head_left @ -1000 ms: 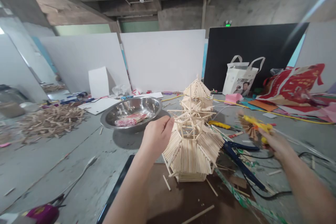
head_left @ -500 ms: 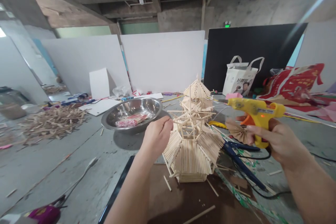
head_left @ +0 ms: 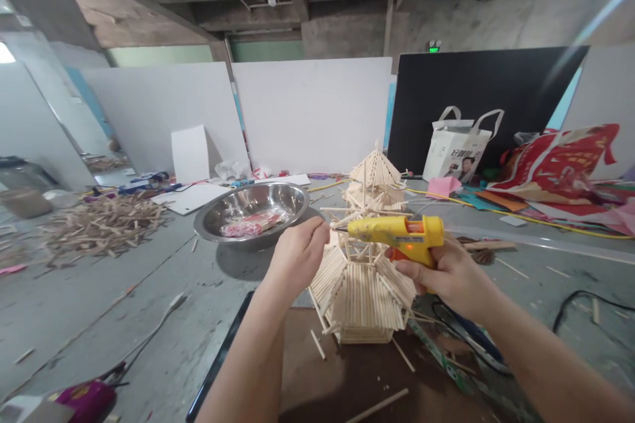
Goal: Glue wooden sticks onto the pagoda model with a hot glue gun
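You look to be at the gluing step on the tower [head_left: 364,284], which stands at the centre of the frame on a dark board [head_left: 337,377]. Your right hand [head_left: 446,274] is wrapped around the glue gun [head_left: 397,231], forefinger by the trigger. The nozzle points toward the left of the frame and nearly touches your left fingertips.

Your left hand [head_left: 297,258] is pinched shut at the open stick frame between the tower's lower and upper roofs. I cannot tell whether it grips a loose stick or one already fixed.

As I judge it, the next move calls for a small, steady dab right at that joint. Keep your left fingers clear of the hot tip and hold the frame without bending it.

The tower lies just right of your left hand and directly behind and below the gun. The steel bowl [head_left: 253,208] sits just above your left hand in the frame.
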Tool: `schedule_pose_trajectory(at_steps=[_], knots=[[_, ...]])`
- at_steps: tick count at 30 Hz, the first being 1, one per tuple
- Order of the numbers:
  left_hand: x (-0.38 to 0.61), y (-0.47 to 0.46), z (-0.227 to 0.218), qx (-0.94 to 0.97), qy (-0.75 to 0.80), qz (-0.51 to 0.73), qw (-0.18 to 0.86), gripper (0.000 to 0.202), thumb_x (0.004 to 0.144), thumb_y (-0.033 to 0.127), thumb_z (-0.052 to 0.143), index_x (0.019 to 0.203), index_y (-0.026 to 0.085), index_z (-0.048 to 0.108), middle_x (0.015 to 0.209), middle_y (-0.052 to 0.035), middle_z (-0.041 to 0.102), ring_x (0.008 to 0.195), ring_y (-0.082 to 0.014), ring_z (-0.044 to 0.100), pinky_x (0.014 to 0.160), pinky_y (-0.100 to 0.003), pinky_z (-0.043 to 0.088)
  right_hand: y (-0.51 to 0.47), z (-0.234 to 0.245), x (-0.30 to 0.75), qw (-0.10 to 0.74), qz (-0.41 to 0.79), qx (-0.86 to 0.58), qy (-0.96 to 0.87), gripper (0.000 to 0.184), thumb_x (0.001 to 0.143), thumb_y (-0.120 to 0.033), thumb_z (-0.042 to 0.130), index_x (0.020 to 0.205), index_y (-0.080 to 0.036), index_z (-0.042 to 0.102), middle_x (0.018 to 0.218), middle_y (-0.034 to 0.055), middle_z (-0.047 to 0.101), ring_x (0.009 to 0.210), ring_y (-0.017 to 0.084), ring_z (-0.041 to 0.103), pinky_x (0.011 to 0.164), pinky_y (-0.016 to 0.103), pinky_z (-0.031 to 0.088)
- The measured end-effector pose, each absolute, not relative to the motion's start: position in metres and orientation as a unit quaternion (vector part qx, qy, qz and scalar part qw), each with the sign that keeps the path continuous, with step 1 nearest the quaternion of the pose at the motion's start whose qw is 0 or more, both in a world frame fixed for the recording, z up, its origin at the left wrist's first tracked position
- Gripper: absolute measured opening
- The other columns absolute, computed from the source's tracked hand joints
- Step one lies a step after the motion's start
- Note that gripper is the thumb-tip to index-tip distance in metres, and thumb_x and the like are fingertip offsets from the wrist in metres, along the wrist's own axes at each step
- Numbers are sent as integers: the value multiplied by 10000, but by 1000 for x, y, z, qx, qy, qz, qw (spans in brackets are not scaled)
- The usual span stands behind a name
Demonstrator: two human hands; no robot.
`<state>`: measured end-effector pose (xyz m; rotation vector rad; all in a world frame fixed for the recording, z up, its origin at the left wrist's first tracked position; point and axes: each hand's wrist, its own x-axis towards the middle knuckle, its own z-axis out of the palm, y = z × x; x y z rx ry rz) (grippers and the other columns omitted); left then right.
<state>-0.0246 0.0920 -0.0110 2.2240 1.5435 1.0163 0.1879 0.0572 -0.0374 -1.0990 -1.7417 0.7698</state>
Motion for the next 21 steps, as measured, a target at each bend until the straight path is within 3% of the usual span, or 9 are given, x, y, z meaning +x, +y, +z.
schedule_pose_trajectory(at_steps=[6,21], knots=[[-25,91,-10,768,531,341,111,285,812,245,296,550,179,385,498,33,405,488,-95,379,473,-214,249,59,-37,186,420,242,-469,-738,214,744,-389,517,732,-183,577,447,-42,464,393,87,422,385,212,352],[-25,90,-11,773,529,337,100,291,829,256,291,559,182,373,501,36,402,480,-94,374,477,-222,236,58,-38,186,382,159,-499,-762,276,768,-429,461,658,-188,538,469,-25,460,484,132,474,485,253,376]])
